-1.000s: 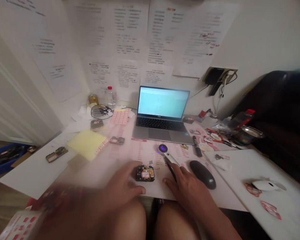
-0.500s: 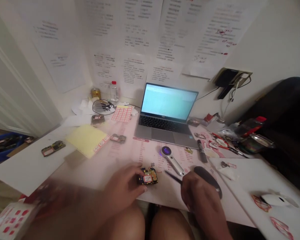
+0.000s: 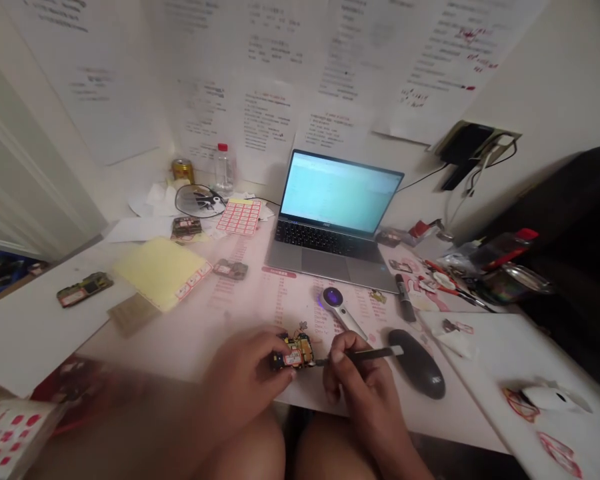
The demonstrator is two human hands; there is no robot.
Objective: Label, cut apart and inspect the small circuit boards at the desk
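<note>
My left hand (image 3: 247, 370) pinches a small circuit board (image 3: 300, 350) by its left side, between thumb and fingers, at the table's front edge. The board has gold and black parts, a white-and-red label and thin wires at its top. In my right hand (image 3: 363, 383) is a slim dark hand tool (image 3: 375, 354), held like a pen. Its pale flat end points right, over the mouse. The tool's other end is at the board's lower right edge; whether it touches cannot be made out. A silver lighted magnifier (image 3: 343, 310) lies just beyond my right hand.
Right of my hands is a black mouse (image 3: 417, 363), with a black marker (image 3: 405, 298) behind it. A laptop (image 3: 330, 253) stands open at the back. Other boards (image 3: 85, 289) and a yellow sheet (image 3: 160, 270) lie left. Tools and a tin (image 3: 517, 283) are at right.
My right hand has moved left and turned, bringing the tool to the board's right edge. My left hand still holds the board. The view has shifted slightly.
</note>
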